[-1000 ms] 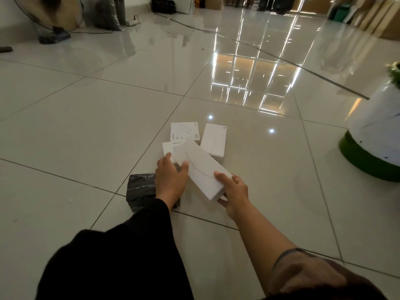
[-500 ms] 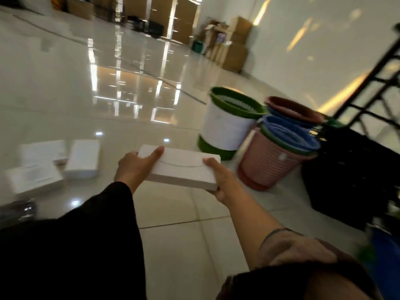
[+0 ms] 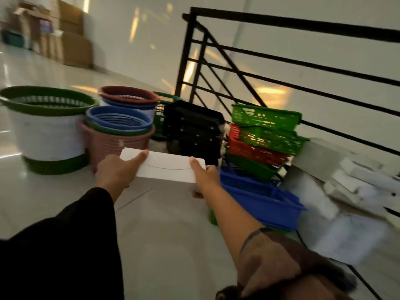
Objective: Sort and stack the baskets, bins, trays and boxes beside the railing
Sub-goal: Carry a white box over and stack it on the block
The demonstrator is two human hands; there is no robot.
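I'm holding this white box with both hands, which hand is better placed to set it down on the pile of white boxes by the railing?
Right, probably. The right hand grips the white box at the end nearer the white boxes; the left hand is on the far end.

matt card box (image 3: pixel 166 167), glossy tile floor (image 3: pixel 177 234), plastic baskets (image 3: pixel 266 118)

white box (image 3: pixel 166 167) (flat), both hands, baskets (image 3: pixel 121 131)
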